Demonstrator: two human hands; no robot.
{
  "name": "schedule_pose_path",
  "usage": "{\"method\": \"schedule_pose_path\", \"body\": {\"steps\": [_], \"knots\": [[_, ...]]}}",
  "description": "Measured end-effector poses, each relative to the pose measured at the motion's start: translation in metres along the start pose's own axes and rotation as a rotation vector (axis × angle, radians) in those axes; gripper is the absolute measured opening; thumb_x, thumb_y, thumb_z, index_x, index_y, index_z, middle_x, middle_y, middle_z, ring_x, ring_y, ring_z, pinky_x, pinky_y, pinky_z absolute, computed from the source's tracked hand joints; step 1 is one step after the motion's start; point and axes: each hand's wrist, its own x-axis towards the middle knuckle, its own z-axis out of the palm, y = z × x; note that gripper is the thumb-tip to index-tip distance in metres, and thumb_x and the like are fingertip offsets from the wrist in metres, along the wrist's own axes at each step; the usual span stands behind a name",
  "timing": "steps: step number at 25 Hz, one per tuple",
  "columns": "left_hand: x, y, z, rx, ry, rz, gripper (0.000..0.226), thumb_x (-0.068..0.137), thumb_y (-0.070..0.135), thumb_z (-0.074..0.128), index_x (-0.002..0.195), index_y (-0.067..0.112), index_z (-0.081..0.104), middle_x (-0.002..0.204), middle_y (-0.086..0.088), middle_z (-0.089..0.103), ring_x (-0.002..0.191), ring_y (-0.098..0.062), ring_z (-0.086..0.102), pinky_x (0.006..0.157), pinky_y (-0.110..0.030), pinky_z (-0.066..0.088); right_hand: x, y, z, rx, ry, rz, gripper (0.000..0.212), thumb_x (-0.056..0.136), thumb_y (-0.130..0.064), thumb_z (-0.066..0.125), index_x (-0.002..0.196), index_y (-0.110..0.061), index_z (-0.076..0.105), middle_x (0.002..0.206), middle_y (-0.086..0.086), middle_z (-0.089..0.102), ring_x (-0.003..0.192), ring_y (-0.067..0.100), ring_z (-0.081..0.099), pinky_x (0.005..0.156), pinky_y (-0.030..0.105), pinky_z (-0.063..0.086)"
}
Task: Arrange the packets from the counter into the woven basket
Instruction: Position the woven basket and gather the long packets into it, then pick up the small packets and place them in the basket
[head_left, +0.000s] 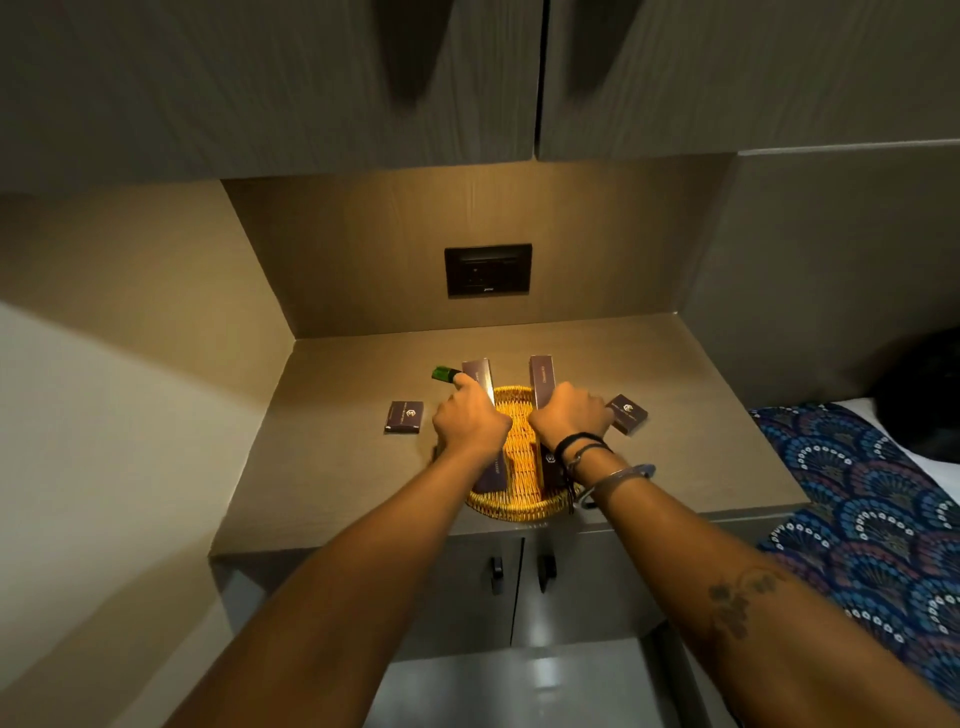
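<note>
Dim room; warm light from under the upper cabinets pools on the back of the counter and fades toward its front edge. The cabinet handles smear with motion blur, and straight edges bow near the frame's borders.

Both hands cover the middles of two long packets; print on small packet too small to read.

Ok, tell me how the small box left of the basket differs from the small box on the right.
The left small box lies clear of both hands and nearly square to the counter edge; the right small box sits turned at an angle.
The left small box stands apart from the woven basket, while the right small box lies just beyond the right hand, partly hidden by it.
Both are dark purple with a pale round logo, and both lie on the counter, outside the basket.
</note>
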Motion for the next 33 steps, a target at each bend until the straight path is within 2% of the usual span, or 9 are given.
{"method": "schedule_pose_path", "body": {"steps": [2,6,13,23,26,29,33], "knots": [[-0.004,0.003,0.002,0.148,0.005,0.041,0.071,0.075,0.037,0.078,0.129,0.009,0.041,0.115,-0.013,0.066,0.106,-0.031,0.061,0.080,-0.037,0.045,-0.003,-0.002,0.006,-0.070,0.034,-0.037,0.013,0.084,-0.027,0.066,0.090,-0.016,0.069,0.090,0.007,0.071,0.093,0.030,0.063,0.075,0.035,0.039],[-0.005,-0.002,0.004,0.315,-0.037,0.086,0.066,0.078,0.038,0.075,0.128,0.009,0.044,0.115,-0.011,0.065,0.107,-0.029,0.060,0.082,-0.037,0.041,-0.004,0.003,0.012,-0.223,0.039,-0.069,0.010,0.086,-0.028,0.064,0.088,-0.019,0.068,0.088,0.005,0.072,0.094,0.028,0.061,0.084,0.038,0.041],[-0.004,-0.005,0.008,0.392,-0.062,0.166,0.066,0.084,0.034,0.072,0.137,0.008,0.043,0.121,-0.014,0.065,0.113,-0.031,0.057,0.086,-0.038,0.042,0.000,0.004,0.011,-0.308,0.024,-0.121,0.016,0.091,-0.032,0.064,0.097,-0.018,0.069,0.097,0.005,0.072,0.102,0.028,0.060,0.089,0.040,0.042],[-0.009,0.000,0.011,0.461,-0.091,0.195,0.050,0.085,0.028,0.069,0.129,0.012,0.050,0.124,-0.013,0.062,0.114,-0.031,0.056,0.091,-0.041,0.043,-0.004,0.004,0.011,-0.330,0.010,-0.157,0.019,0.092,-0.033,0.062,0.099,-0.017,0.069,0.102,0.006,0.072,0.105,0.028,0.059,0.090,0.042,0.043],[-0.006,-0.001,0.007,0.455,-0.095,0.192,0.048,0.084,0.032,0.069,0.126,0.013,0.053,0.118,-0.011,0.063,0.109,-0.030,0.058,0.085,-0.039,0.042,-0.004,0.005,0.009,-0.320,0.005,-0.154,0.023,0.092,-0.036,0.061,0.100,-0.017,0.069,0.101,0.007,0.071,0.104,0.028,0.058,0.089,0.041,0.043],[-0.003,-0.002,-0.001,0.393,-0.076,0.194,0.045,0.084,0.037,0.066,0.120,0.013,0.056,0.111,-0.010,0.064,0.102,-0.029,0.060,0.077,-0.037,0.040,-0.004,0.005,0.002,-0.213,0.049,-0.156,0.029,0.090,-0.040,0.056,0.093,-0.014,0.068,0.095,0.009,0.070,0.100,0.030,0.058,0.084,0.040,0.043],[0.017,-0.011,-0.023,0.213,0.052,0.242,0.024,0.090,0.031,0.056,0.103,0.012,0.062,0.097,-0.009,0.066,0.092,-0.028,0.060,0.074,-0.036,0.037,0.014,0.018,-0.014,-0.022,0.182,-0.151,0.028,0.091,-0.033,0.051,0.089,-0.009,0.066,0.095,0.010,0.067,0.101,0.031,0.056,0.086,0.044,0.042]]}}
